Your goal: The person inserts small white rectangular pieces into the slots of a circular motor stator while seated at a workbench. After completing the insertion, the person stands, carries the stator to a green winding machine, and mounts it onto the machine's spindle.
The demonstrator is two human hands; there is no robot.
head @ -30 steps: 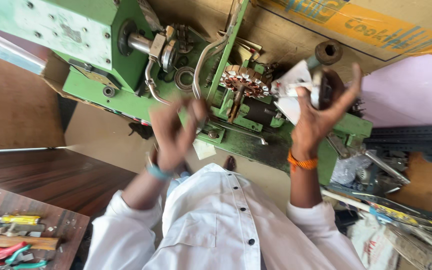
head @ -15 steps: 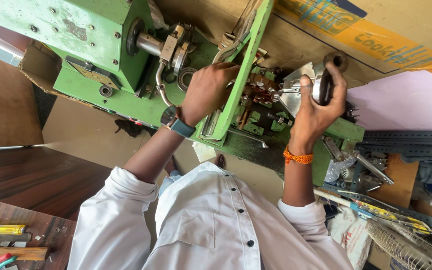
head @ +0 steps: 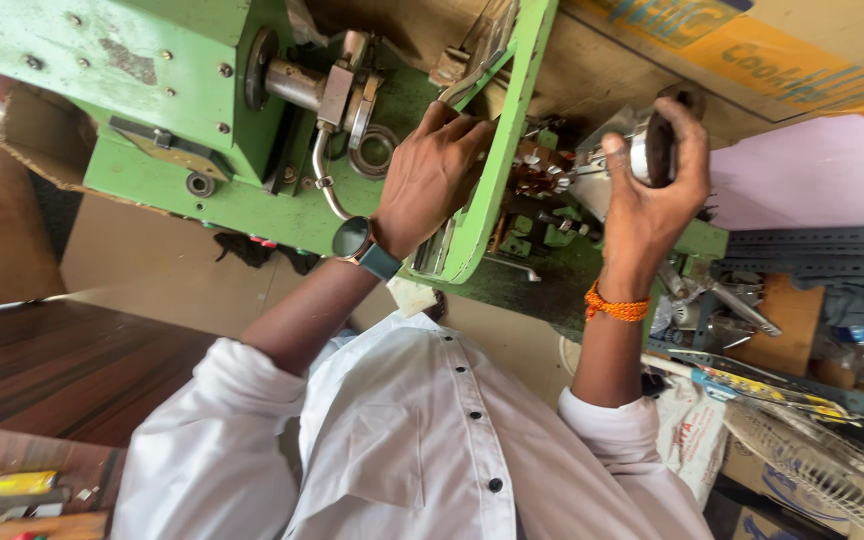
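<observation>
While the left hand (head: 430,178) lies with bent fingers on the green machine's (head: 152,110) slanted frame bar (head: 497,150), the right hand (head: 652,190) is closed around a dark round handwheel (head: 655,150) at the machine's right end — the toothed part (head: 537,168) between them sits mounted, so the work seems mid-way.

Open passage lies beneath the green machine (head: 152,100), beside the left hand (head: 432,170). The green bar (head: 497,150) and metal shaft (head: 317,85) block its sides. Clutter around the right hand (head: 647,190) appears dense.
</observation>
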